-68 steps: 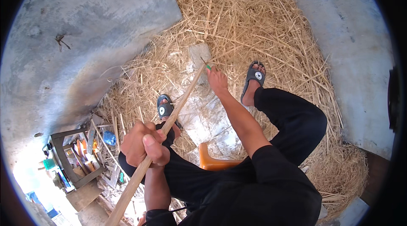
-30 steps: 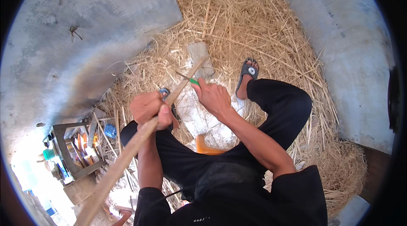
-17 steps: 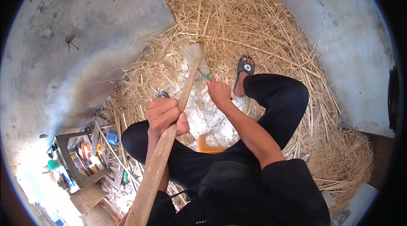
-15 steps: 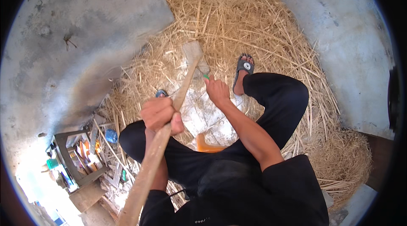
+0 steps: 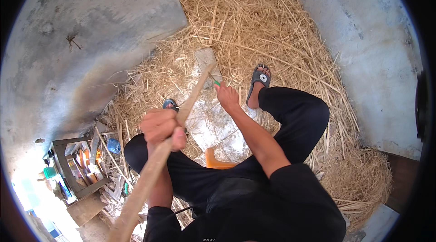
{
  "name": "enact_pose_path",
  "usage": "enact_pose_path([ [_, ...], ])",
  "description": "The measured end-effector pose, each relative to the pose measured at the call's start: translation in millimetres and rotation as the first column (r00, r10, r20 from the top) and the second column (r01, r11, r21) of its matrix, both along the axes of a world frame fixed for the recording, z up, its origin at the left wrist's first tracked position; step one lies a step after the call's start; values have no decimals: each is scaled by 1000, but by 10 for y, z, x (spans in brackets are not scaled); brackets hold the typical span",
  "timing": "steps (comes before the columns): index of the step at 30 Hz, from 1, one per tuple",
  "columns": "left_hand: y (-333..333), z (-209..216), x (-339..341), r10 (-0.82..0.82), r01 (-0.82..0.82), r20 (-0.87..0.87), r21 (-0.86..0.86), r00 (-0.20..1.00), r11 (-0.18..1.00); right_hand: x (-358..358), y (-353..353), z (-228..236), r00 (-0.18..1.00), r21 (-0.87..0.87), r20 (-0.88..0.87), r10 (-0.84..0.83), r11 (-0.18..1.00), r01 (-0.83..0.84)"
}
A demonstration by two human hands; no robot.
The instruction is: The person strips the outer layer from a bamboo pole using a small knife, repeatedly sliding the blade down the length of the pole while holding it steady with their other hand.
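Observation:
My left hand (image 5: 160, 126) is wrapped round a long pale wooden pole (image 5: 138, 194), which slants from the lower left up toward the middle. The pole's far end lies over a grey block (image 5: 208, 67) on the ground, and I cannot tell if they touch. Closed on a small green-handled tool (image 5: 216, 83), my right hand (image 5: 228, 96) is close beside that far end. A thin part of the tool reaches toward the pole; its exact shape is too small to make out.
Dry straw and wood shavings (image 5: 268, 28) cover the ground. An orange plastic stool (image 5: 217, 159) shows between my legs. At the lower left stands a dark wooden frame (image 5: 86, 169) with assorted items, near a blue crumpled thing (image 5: 113, 145). Grey walls (image 5: 104, 24) rise on both sides.
My left hand and the pole have shifted slightly left and down in view. My right hand with the green-handled tool has moved a little left; the whole view has shifted slightly too.

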State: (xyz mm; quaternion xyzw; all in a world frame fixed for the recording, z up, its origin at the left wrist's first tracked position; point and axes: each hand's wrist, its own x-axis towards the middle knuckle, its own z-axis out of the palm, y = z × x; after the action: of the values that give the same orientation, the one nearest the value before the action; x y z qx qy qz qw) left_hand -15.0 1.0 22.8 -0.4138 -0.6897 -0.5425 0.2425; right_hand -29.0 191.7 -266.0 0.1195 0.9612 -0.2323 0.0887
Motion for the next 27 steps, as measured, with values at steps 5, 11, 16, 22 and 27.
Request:
enact_pose_path([
  [5, 23, -10, 10, -53, 46, -67, -93, 996, 995, 91, 21, -243, 946, -46, 253, -201, 974, 220],
  [11, -181, 22, 1, 232, -232, 66, -10, 971, 973, 232, 47, 509, 931, -340, 65, -359, 869, 359],
  [16, -108, -38, 98, 280, -280, 118, -12, 953, 960, 0, -209, 908, 990, -314, -69, -121, 945, 93],
  [22, 2, -45, 71, 204, -205, -25, -63, 979, 977, -469, -78, 254, 997, -64, -43, -63, 996, 60],
  [27, 24, -4, 58, 344, -346, -37, -81, 938, 935, -560, 16, -363, 994, 98, -82, -70, 992, 77],
])
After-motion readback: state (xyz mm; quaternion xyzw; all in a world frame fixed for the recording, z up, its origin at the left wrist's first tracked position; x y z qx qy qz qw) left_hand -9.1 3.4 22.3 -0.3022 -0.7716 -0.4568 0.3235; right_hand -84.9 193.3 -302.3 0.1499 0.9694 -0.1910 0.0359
